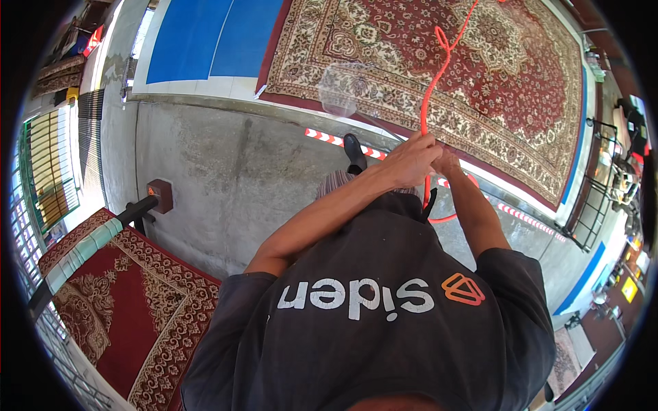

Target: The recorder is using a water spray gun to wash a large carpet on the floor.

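My left hand (415,159) is closed where a red-orange hose (425,97) runs through it. The hose comes down from the rug, passes the fist and loops beside my waist. Against its fingers is my right hand (446,160), partly covered by the left. A thin dark rod (388,132) slants from the hands toward the upper left and lines up with my right hand; its grip is hidden. At the rod's far end hangs a translucent patch (339,90), which looks like water spray. Beneath it lies a large red-and-cream patterned rug (488,97).
A raised edge with red-and-white chevron tape (326,136) runs before my boot (354,151). Grey concrete floor (205,154) lies left. Another red rug (139,308) hangs or lies by a wrapped bar (87,246). A black metal rack (591,185) stands right.
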Available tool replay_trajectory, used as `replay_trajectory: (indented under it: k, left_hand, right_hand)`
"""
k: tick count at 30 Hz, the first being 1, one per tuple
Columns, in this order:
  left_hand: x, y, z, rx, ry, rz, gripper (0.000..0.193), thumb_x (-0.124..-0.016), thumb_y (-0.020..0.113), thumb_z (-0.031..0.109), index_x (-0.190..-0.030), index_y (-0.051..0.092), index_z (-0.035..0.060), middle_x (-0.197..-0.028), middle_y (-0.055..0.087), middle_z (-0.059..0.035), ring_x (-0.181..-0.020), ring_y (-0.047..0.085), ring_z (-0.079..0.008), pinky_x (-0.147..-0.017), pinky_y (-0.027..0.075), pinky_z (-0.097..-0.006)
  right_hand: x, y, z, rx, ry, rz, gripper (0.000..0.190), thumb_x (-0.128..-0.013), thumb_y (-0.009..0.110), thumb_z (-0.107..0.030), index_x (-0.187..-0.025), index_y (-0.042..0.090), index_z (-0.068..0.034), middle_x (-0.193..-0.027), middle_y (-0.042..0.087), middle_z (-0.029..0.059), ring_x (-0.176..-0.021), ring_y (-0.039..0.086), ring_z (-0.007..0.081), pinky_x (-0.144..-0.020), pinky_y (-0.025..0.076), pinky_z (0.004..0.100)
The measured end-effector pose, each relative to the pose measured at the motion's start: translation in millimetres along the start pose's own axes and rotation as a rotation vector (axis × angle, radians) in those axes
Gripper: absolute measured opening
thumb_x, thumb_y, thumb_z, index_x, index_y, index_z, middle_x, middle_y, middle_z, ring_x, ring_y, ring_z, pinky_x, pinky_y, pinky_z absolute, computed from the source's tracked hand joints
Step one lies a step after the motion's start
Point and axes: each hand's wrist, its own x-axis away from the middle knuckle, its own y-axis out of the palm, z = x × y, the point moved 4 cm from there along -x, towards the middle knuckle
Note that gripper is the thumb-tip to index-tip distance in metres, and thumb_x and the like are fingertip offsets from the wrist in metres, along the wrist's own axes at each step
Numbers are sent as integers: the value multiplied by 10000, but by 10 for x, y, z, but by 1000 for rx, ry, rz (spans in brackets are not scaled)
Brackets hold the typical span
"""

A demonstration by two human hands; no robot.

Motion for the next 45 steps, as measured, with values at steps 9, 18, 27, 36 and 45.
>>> replay_trajectory:
  k: [9,18,27,36,45]
  left_hand:
    - [42,-162,-65,12,-40,33,265,-768,785,48,-978,623,38,-1032,553,-118,-1058,540,-344,-904,465,-446]
    - [77,-295,-92,-6,-52,70,254,-769,792,54,-939,604,38,-1012,548,-114,-1057,540,-352,-894,464,-452]
    - [124,-373,-120,3,-57,75,310,-753,829,77,-981,622,43,-1025,561,-106,-1067,545,-349,-898,468,-446]
    - [86,-432,-167,-35,21,87,294,-754,834,104,-974,653,32,-1017,576,-111,-1053,558,-343,-921,464,-450]
    - [-29,-413,-127,-25,66,88,292,-755,826,98,-967,633,47,-1049,568,-108,-1049,550,-342,-919,465,-448]
  right_hand:
    - [-42,-197,-364,-9,-122,34,465,-956,551,-397,-1310,666,-118,-1274,679,235,-1196,660,371,-1002,530,479]
    - [-128,-354,-755,-11,-198,76,433,-949,558,-368,-1285,677,-121,-1278,680,223,-1196,658,376,-1006,529,478]
    - [-164,-425,-981,-61,-245,95,416,-932,577,-321,-1269,679,-100,-1275,680,225,-1186,663,378,-1005,532,472]
    - [114,-341,-84,88,-6,21,334,-918,576,-228,-1178,708,-66,-1139,725,230,-1122,692,368,-957,554,487]
    - [128,-444,66,85,16,-17,350,-913,593,-245,-1171,722,-47,-1202,700,245,-1154,676,377,-979,548,479]
